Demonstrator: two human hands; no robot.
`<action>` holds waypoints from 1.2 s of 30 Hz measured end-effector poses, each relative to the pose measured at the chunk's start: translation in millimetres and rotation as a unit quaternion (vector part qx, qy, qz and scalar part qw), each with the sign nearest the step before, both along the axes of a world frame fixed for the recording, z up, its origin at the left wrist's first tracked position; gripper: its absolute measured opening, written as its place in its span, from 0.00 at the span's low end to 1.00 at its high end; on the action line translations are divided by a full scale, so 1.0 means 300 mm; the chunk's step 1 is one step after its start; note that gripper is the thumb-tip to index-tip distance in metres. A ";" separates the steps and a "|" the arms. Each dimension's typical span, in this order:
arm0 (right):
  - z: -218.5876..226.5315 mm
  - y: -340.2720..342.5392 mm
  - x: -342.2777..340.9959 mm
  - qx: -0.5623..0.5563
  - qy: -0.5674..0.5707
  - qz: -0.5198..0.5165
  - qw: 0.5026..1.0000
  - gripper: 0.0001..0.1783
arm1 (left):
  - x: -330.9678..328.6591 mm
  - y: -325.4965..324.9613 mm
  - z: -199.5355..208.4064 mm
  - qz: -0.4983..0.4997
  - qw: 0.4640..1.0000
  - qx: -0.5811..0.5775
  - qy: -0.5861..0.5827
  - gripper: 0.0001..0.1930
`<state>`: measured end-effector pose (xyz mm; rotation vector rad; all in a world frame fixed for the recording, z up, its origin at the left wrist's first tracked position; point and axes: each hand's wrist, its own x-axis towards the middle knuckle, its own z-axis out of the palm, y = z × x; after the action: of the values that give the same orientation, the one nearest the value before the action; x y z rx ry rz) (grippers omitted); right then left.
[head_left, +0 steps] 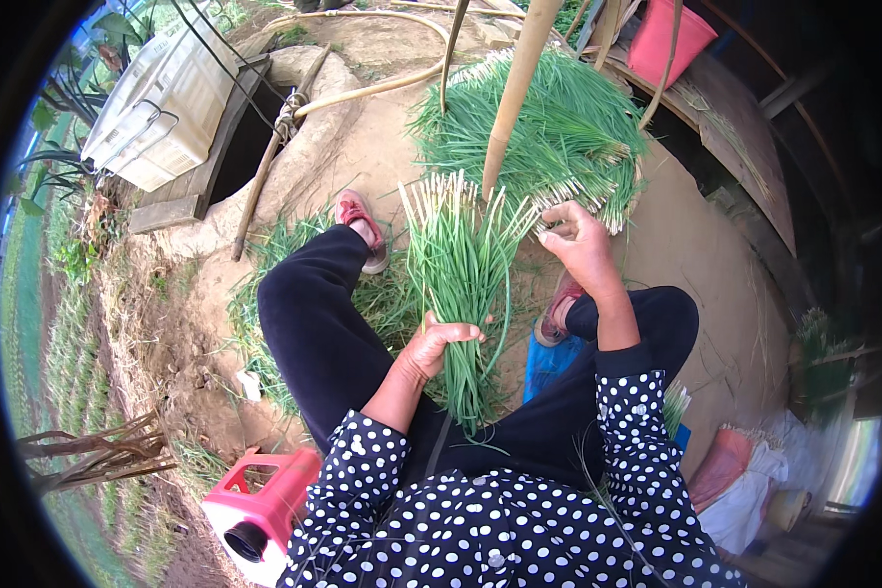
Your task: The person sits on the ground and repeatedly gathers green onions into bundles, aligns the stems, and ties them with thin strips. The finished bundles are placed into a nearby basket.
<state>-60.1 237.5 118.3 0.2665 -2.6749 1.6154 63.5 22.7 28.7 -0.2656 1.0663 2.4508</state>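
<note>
My left hand [448, 345] is wrapped round a bunch of green chives [467, 260]. The pale stem ends fan out away from me, and the leaf tips hang down between my knees. To the right of the bunch, my right hand [580, 243] is closed, thumb and fingertips pinching the pale ends of a few stalks that lean out sideways. Just beyond, a large heap of chives [559, 118] lies on the ground, some with their pale ends toward my right hand.
A wooden pole [519, 93] stands before the heap. Loose green trimmings [294, 260] lie around my left foot. At the far left is a white plastic crate [171, 108], at the far right a red bucket [671, 44]. A red-and-white plastic container [265, 505] sits by my left elbow.
</note>
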 end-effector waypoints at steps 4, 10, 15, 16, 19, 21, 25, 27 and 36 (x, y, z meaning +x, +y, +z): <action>0.034 -0.096 -0.026 -0.086 0.028 0.067 0.994 0.23 | 0.001 0.017 -0.001 -0.032 0.999 -0.027 0.015 0.24; -0.009 -0.186 -0.080 0.238 0.163 0.063 0.955 0.10 | 0.030 0.023 0.003 -0.057 0.998 -0.014 -0.015 0.25; 0.049 -0.082 -0.182 0.159 0.224 -0.025 0.961 0.06 | 0.024 0.014 -0.005 -0.056 0.997 0.047 -0.026 0.26; 0.079 -0.045 -0.196 0.119 0.169 -0.066 0.976 0.06 | 0.021 0.014 -0.006 -0.057 0.997 0.048 -0.034 0.26; 0.178 0.122 -0.173 -0.185 -0.033 0.011 0.982 0.10 | 0.015 0.010 -0.010 -0.053 0.996 0.059 -0.035 0.26; 0.209 0.205 -0.144 -0.168 -0.074 0.022 0.983 0.11 | 0.007 0.010 -0.014 -0.050 0.996 0.070 -0.027 0.26; 0.145 0.190 -0.089 0.314 0.168 -0.010 0.935 0.14 | -0.005 0.027 -0.019 -0.063 0.994 0.086 -0.039 0.29; 0.112 0.126 -0.080 0.054 0.059 0.041 0.996 0.13 | -0.010 0.032 -0.018 -0.079 0.993 0.073 -0.050 0.30; 0.001 -0.074 -0.065 0.335 0.184 0.198 0.903 0.10 | 0.014 0.044 -0.013 -0.106 0.992 0.046 -0.044 0.31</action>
<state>-79.7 215.3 118.5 1.0539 -2.8535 0.5066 67.8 35.9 24.9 -0.2163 0.8935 2.2696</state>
